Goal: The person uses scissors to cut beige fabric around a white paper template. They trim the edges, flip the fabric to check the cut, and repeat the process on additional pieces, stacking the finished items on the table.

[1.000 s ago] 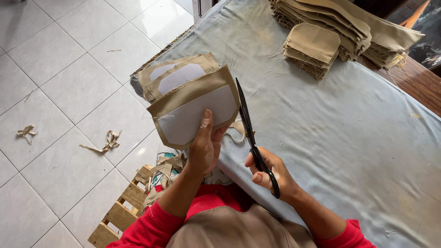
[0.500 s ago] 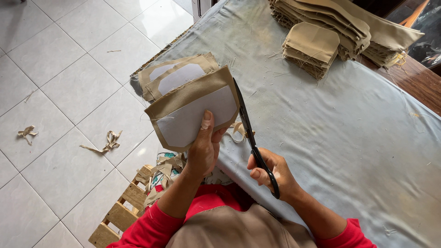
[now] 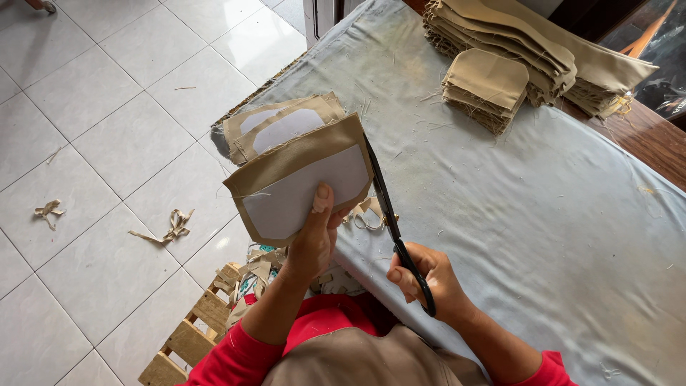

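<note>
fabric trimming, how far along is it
Done, it seems: stacks of tan pieces at the table's far end. In hand: left hand holds a white-backed tan piece while the right hand works scissors along its edge. Seemingly left: similar pieces beneath.

Fabric stacks [image 3: 529, 57] beyond open cloth [image 3: 543, 214]

Both arms reach forward in red sleeves, forearms bare. The left hand [image 3: 312, 239] is raised, its thumb pressed flat on top and fingers curled beneath in a pinching grip. The right hand [image 3: 429, 279] sits lower, fingers closed through looped handles, wrist angled inward.
</note>
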